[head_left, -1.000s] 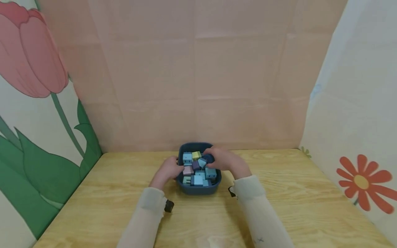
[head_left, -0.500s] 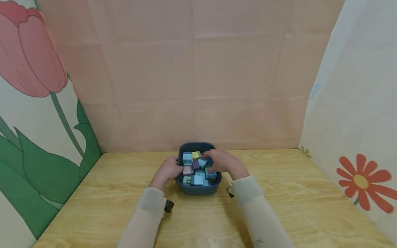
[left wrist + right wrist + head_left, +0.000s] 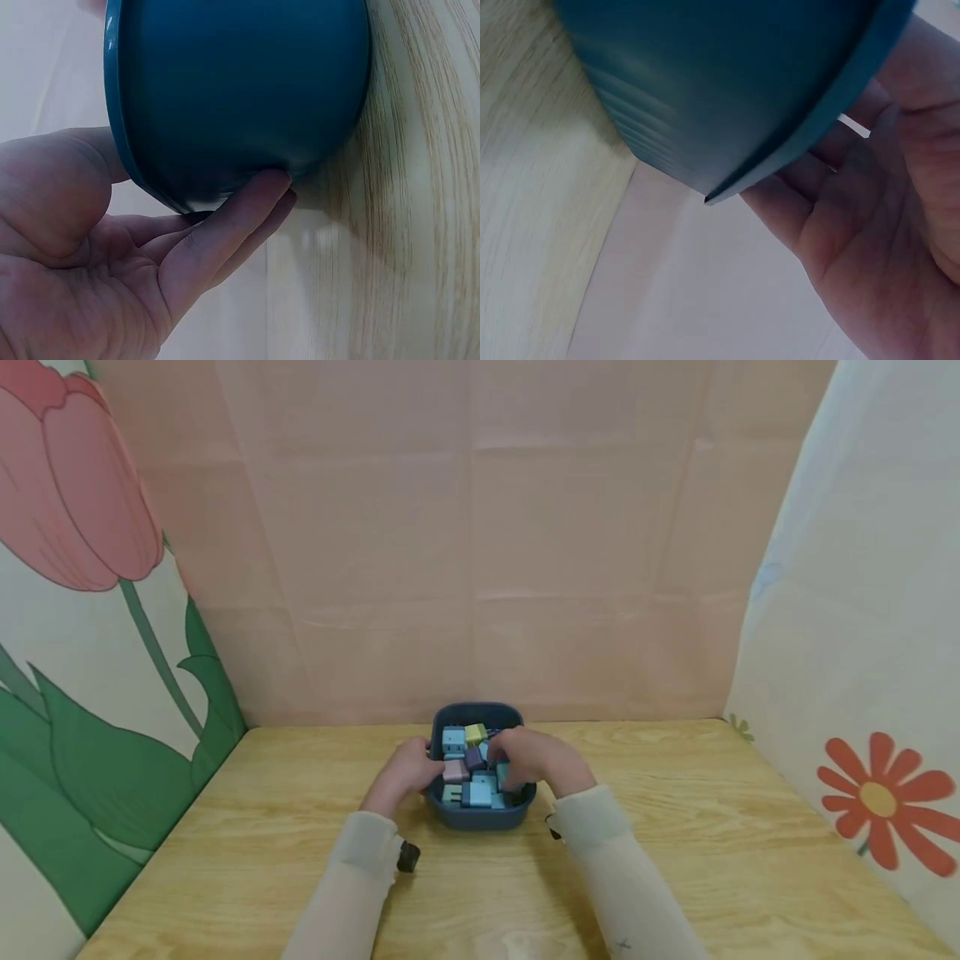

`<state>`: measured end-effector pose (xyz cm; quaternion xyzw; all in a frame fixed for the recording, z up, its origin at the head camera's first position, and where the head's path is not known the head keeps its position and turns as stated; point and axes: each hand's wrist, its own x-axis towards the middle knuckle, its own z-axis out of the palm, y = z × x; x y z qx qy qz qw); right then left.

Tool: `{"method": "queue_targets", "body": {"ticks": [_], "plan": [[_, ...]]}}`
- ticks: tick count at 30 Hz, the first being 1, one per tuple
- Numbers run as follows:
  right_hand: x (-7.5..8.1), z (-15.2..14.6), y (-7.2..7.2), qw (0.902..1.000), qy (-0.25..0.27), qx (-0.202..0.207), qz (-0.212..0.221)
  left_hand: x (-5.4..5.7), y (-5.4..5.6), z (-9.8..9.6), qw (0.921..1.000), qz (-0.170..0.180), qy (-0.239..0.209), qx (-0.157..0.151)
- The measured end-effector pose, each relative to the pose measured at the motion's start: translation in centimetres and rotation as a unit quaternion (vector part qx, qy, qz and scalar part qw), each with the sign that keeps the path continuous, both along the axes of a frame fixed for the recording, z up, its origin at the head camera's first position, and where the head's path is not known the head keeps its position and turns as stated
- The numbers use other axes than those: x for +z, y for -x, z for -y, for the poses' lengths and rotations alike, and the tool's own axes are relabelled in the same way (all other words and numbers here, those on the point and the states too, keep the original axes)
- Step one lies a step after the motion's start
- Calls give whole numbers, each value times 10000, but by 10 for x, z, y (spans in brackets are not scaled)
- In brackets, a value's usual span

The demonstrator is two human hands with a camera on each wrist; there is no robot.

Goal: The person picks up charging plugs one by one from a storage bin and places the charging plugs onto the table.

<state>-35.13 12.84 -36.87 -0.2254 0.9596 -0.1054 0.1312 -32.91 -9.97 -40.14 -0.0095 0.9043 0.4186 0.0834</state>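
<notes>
A dark blue bin [image 3: 480, 820] stands on the table, filled with small plug adapters. Among them are a yellow adapter [image 3: 476, 734], a purple adapter [image 3: 474, 758], a pink adapter [image 3: 454, 772] and a light blue adapter [image 3: 477, 794]. My left hand [image 3: 408, 770] grips the bin's left side, thumb over the rim and fingers [image 3: 240, 221] along the outer wall. Over the bin's right rim, my right hand [image 3: 543, 760] reaches down among the adapters. Its fingertips are hidden behind the bin wall [image 3: 690, 97] in the right wrist view; I cannot tell whether they pinch an adapter.
The bin is near the back edge of the wooden table [image 3: 262, 827], close to a pink backdrop [image 3: 480, 568]. Printed flower cloths flank the table, with a tulip [image 3: 82, 493] at left and a red flower [image 3: 885, 797] at right.
My right hand has shifted slightly left and lower into the bin, covering more of the light blue adapter near its fingertips. The left hand and bin have stayed put.
</notes>
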Motion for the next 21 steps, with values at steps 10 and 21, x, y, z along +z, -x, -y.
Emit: {"method": "queue_targets", "body": {"ticks": [10,21], "plan": [[-3,4,1,9999,-94,-53,0,-1,1,3,9999,51,119,21],[-5,6,6,9998,-172,13,-23,0,-1,3,9998,-99,169,-40]]}}
